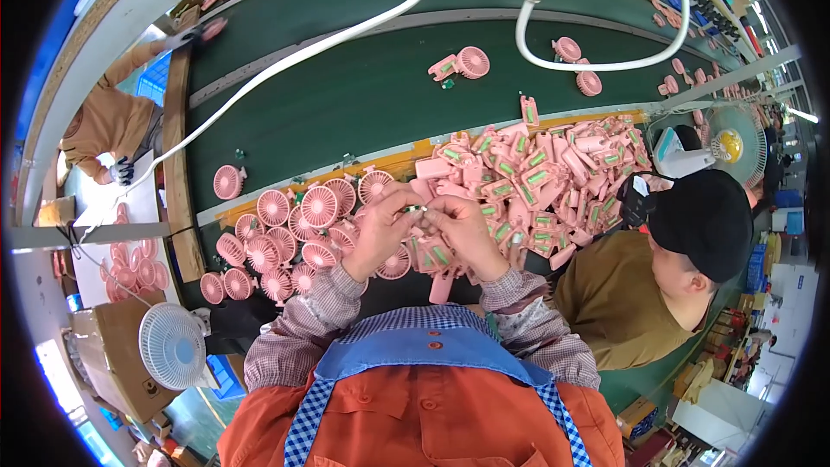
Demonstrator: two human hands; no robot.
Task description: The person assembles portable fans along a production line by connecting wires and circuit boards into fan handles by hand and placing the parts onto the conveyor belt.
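Left hand (386,229) pinches a small green-and-white part (415,208) between thumb and fingers, just over the left edge of the heap of pink fan handles (553,182). Right hand (462,229) comes up to the same part from the other side, its thumb and fingers drawn close together, also over that left edge; I cannot tell whether it grips the part or only touches it. Many handles in the heap show green pieces set in them. Left of the heap, pink round fan heads (319,206) with slatted grilles lie crowded together, some overlapping, on a dark tabletop (380,296). Beyond the heap runs a green conveyor belt (346,95), with a yellow strip (406,155) along its near side. A pink handheld fan (472,61) lies on the belt, past the heap and apart from it. A co-worker (640,294) in a black cap and brown top sits close to the heap's near right side, and a fan with a yellow hub (727,146) stands right of the heap
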